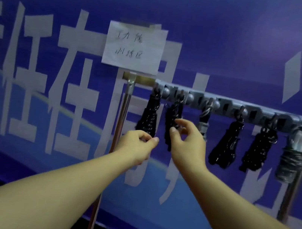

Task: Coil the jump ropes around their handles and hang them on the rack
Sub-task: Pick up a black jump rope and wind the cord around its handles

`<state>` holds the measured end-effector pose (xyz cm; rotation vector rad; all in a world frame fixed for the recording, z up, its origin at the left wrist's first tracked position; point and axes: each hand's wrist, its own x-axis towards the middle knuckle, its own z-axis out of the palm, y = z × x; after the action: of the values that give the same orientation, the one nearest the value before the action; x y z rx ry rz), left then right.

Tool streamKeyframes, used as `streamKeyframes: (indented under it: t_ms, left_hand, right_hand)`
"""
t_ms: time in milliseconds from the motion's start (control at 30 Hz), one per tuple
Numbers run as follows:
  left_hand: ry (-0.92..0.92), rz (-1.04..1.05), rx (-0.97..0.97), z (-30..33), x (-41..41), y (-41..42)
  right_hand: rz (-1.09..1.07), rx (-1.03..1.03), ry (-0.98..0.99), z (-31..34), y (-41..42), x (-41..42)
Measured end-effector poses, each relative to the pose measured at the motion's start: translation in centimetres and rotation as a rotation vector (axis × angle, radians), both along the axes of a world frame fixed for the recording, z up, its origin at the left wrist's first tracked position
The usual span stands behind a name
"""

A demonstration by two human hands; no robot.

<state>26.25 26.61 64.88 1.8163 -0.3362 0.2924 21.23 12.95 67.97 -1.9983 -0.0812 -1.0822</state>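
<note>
Left hand (138, 143) fingers curled, seemingly empty; right hand (189, 137) fingers loosely spread beside hung rope (173, 117).

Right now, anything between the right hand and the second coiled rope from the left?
Nothing visible. The right hand is directly in front of the second coiled rope, fingers overlapping it; contact is unclear. The left hand sits lower left, clear.
</note>
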Motion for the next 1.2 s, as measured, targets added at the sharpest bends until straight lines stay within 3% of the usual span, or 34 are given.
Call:
streamKeyframes:
  t_ms: [233, 467, 733, 1000, 1200]
  left_hand:
    - [0.258, 0.107, 0.098, -13.8, -3.1, 11.0]
    - [0.654, 0.323, 0.061, -31.2, -9.3, 25.3]
    - [0.970, 0.640, -0.065, -46.9, -17.1, 38.1]
    - [1.149, 0.706, 0.005, -56.9, -18.0, 38.8]
    - [1.214, 0.818, -0.088, -62.9, -16.9, 36.1]
  right_hand:
    - [0.143, 0.048, 0.325, -13.5, 7.4, -1.7]
    - [0.314, -0.114, 0.791, -26.4, 17.5, -1.1]
    - [0.544, -0.197, 1.074, -38.1, 29.2, 0.2]
    - [0.716, -0.333, 1.344, -48.9, 35.0, 1.6]
    - [0.781, -0.445, 1.459, -60.4, 35.6, 2.0]
